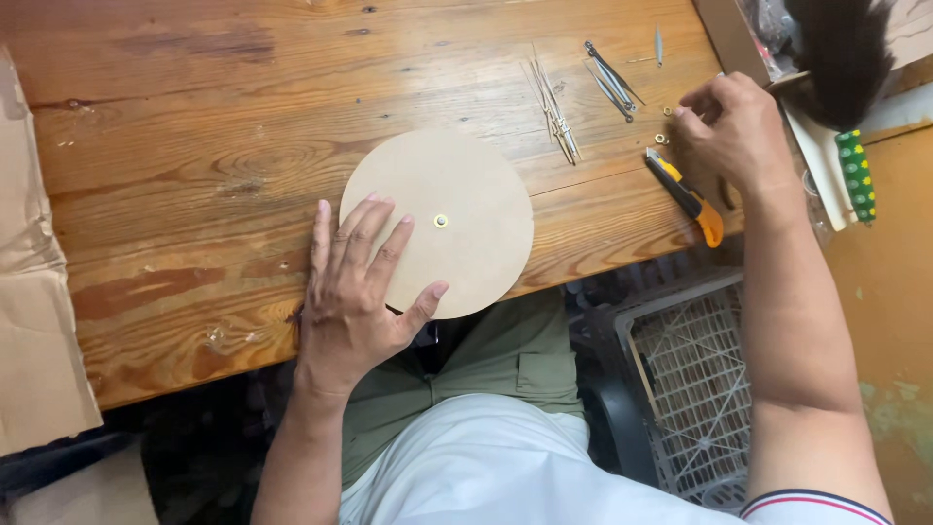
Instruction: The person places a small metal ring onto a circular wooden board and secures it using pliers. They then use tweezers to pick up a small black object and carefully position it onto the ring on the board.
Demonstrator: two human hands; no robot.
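Now, left hand [355,292]: open, flat on the round board [457,209].
Right hand [734,126]: fingers curled; small brass rings [662,138] at nine o'clock, touching fingertips.

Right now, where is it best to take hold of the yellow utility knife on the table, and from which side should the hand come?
Grip the utility knife around the thick yellow-and-black handle, its lower right half near the table edge. It lies flat and diagonal, with the narrow blade end pointing up-left. The right hand is just above it, so coming down from above, across the handle's width, probably suits best.
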